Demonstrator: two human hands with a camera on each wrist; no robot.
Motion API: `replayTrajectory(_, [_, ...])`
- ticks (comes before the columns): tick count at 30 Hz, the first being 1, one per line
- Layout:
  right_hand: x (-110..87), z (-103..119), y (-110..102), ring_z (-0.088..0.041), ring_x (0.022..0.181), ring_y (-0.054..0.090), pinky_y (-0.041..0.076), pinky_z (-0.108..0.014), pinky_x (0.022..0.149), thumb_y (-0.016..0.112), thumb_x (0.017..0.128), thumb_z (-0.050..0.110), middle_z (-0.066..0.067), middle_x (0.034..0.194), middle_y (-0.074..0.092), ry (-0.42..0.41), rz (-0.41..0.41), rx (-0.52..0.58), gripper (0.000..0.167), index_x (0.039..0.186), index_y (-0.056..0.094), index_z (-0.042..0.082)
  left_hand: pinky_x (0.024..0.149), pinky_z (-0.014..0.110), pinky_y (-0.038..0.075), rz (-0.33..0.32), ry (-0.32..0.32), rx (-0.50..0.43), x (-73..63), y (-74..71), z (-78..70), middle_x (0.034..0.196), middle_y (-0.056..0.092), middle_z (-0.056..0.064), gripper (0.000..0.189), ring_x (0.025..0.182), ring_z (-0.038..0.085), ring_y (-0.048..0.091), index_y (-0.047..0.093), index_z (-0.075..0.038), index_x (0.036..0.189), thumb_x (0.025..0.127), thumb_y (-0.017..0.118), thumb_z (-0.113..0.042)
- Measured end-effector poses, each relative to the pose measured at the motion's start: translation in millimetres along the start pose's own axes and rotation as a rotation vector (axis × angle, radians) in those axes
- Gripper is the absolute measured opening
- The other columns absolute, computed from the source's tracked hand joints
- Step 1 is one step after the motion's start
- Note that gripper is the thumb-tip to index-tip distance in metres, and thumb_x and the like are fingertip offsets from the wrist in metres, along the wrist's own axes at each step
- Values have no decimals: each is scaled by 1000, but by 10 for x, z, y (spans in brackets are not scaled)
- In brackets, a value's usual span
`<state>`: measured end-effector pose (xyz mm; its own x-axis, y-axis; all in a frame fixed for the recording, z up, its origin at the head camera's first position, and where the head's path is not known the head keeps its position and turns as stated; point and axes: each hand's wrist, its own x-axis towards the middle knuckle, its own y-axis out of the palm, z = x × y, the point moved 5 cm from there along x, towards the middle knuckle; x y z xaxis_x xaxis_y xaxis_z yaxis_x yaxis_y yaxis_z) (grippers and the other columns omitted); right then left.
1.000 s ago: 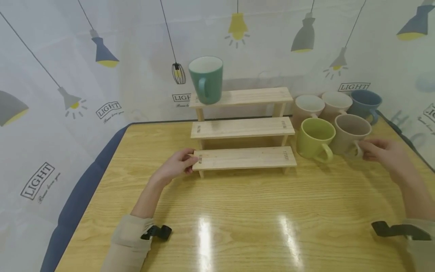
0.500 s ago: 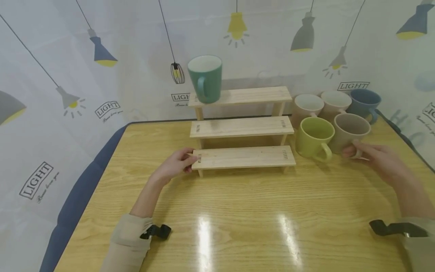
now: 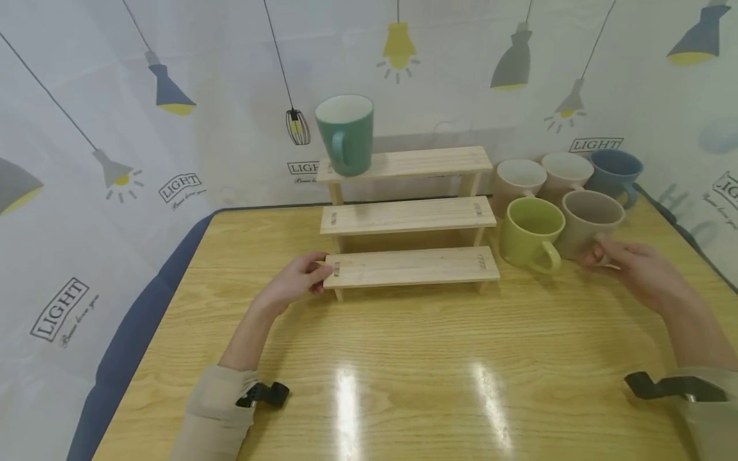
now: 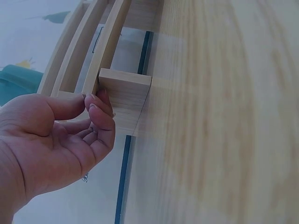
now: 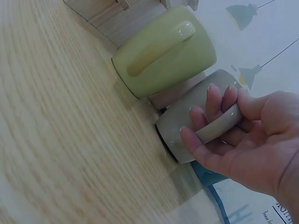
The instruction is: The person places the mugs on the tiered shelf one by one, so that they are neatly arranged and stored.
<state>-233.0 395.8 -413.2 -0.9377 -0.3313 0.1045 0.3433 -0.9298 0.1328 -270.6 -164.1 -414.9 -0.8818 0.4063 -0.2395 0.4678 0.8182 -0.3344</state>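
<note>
My left hand [image 3: 294, 282] pinches the left end of the bottom tier of a three-step wooden shelf [image 3: 415, 267]; in the left wrist view thumb and fingers [image 4: 100, 116] meet at the board's edge. To the right, my right hand [image 3: 640, 272] grips the handle of a grey-beige mug [image 3: 590, 224]. The right wrist view shows its fingers curled through the mug handle [image 5: 222, 125], and the mug's base close to the tabletop. A yellow-green mug [image 3: 530, 234] stands just left of it. On the top tier's left end sits a teal mug [image 3: 346, 137], handle facing me.
Behind the front mugs stand two pale pinkish mugs [image 3: 507, 192] and a blue mug [image 3: 617, 169]. A patterned cloth backdrop [image 3: 242, 83] rises along the wooden table's [image 3: 415, 358] back edge. The mugs stand close together right of the shelf.
My right hand has moved left, from touching the grey-beige mug's handle to holding it with fingers curled through. The left hand stays on the shelf; the view has shifted slightly.
</note>
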Motion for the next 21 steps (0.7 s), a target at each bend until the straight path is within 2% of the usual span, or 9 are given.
replayTrajectory(6, [8, 16, -2, -16, 97, 69, 55, -27, 89, 35, 110, 4, -7, 95, 69, 4, -50, 51, 34, 95, 65, -4, 85, 41, 51, -5, 0, 8, -23, -3, -16, 93, 53, 10, 60, 80, 18, 53, 23, 6, 156, 110, 47, -21])
replayTrajectory(14, [-1, 165, 17, -17, 92, 70, 55, -26, 84, 35, 110, 3, -5, 88, 66, -44, -82, 89, 37, 93, 67, -2, 85, 41, 50, -2, -7, -12, -44, 10, -53, 94, 52, 10, 60, 80, 18, 52, 21, 7, 157, 110, 47, -20])
replayTrajectory(17, [-24, 256, 25, -16, 90, 70, 56, -24, 82, 38, 110, 5, -4, 88, 66, -58, -138, 24, 35, 90, 66, -3, 86, 42, 50, 1, -10, -18, -39, 11, -47, 92, 52, 9, 61, 80, 18, 51, 20, 7, 157, 110, 47, -20])
replayTrajectory(21, [-90, 409, 23, -13, 88, 69, 55, -21, 79, 45, 109, 14, -3, 88, 66, -45, -259, -107, 33, 88, 63, -4, 86, 42, 50, 2, -15, -17, -30, 11, -35, 94, 53, 10, 60, 80, 18, 52, 20, 7, 157, 110, 47, -20])
